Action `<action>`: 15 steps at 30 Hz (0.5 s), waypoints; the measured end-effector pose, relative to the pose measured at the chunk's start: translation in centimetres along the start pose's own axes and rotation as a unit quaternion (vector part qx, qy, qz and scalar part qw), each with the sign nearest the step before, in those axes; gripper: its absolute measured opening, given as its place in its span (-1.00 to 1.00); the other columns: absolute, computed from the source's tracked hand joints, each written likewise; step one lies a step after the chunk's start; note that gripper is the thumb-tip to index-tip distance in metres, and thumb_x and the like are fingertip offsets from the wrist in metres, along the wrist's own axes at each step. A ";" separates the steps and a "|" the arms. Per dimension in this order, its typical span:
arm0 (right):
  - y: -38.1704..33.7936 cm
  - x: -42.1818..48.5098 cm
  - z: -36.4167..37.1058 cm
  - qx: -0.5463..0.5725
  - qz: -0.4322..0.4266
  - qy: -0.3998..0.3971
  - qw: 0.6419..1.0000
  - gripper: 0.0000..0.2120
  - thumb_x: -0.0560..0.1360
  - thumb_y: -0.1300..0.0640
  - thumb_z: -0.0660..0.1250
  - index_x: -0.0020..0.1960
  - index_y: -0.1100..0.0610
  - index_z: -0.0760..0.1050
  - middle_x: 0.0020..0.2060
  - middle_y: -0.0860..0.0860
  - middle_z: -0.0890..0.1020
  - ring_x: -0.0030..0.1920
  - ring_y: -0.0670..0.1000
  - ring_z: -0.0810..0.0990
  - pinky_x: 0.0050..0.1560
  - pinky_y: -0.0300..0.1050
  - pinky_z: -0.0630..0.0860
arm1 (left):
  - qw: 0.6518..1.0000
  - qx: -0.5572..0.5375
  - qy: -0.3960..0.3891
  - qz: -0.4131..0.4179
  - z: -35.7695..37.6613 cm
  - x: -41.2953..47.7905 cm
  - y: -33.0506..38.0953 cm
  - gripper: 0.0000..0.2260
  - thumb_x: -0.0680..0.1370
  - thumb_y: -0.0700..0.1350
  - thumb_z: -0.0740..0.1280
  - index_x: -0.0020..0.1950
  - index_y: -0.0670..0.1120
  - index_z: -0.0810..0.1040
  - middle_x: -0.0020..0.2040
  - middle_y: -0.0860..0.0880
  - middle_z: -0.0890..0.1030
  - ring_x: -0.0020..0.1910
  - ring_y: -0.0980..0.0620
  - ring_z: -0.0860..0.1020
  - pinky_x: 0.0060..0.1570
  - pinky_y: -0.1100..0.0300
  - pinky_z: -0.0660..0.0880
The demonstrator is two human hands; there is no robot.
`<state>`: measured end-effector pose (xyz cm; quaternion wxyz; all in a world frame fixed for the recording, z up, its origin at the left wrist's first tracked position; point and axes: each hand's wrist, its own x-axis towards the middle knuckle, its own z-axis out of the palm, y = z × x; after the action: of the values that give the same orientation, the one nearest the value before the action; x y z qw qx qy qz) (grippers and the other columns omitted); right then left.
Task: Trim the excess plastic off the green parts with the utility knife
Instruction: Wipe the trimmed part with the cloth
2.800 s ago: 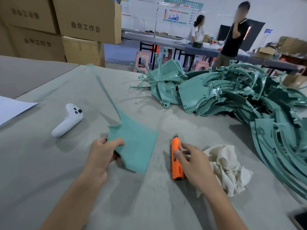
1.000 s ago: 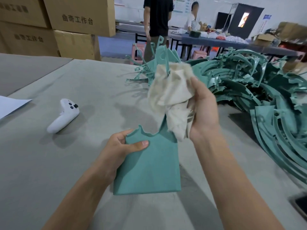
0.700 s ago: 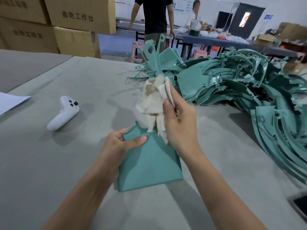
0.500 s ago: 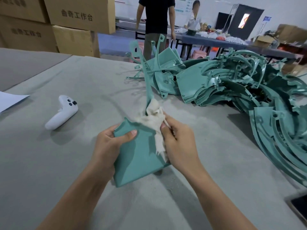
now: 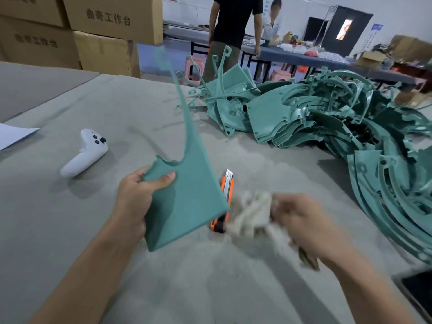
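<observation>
My left hand (image 5: 136, 199) grips a flat green part (image 5: 187, 197) by its left edge and holds it tilted above the table. A long thin green strip rises from the part's top. Low at the right, my right hand (image 5: 304, 225) is closed on a blurred off-white rag (image 5: 251, 217), just right of the part. The orange utility knife (image 5: 225, 195) lies on the table between my hands, its blade end pointing away and its near end partly behind the part and rag. A large heap of green parts (image 5: 327, 127) fills the right side.
A white game controller (image 5: 85, 152) lies at the left on the grey table (image 5: 70, 218), with a white sheet (image 5: 14, 135) at the left edge. Cardboard boxes (image 5: 93, 31) stand behind. Two people (image 5: 233, 31) stand at a far table. A dark object (image 5: 418, 291) sits at bottom right.
My right hand has swept the rag off the green part, down and to the right. The knife, hidden before, now shows on the table. My left hand keeps its grip on the part.
</observation>
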<state>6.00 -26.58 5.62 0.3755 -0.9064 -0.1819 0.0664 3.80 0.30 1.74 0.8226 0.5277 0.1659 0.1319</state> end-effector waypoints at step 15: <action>-3.9 4.7 7.6 0.097 -0.103 0.163 0.976 -0.62 0.60 0.26 0.26 -0.39 0.10 0.37 -0.50 0.03 0.36 -0.42 -0.12 0.23 -0.39 -0.20 0.20 | 0.998 0.052 -0.031 0.025 0.2 -0.5 0.0 -0.84 0.24 -0.22 0.52 -0.20 -0.11 0.70 -0.21 -0.15 0.71 -0.35 -0.05 0.66 -0.37 0.19 0.57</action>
<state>7.34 -17.26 3.03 0.4909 -0.8406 -0.2037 -0.1042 3.46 -0.10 1.86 0.7951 0.5776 0.1337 0.1276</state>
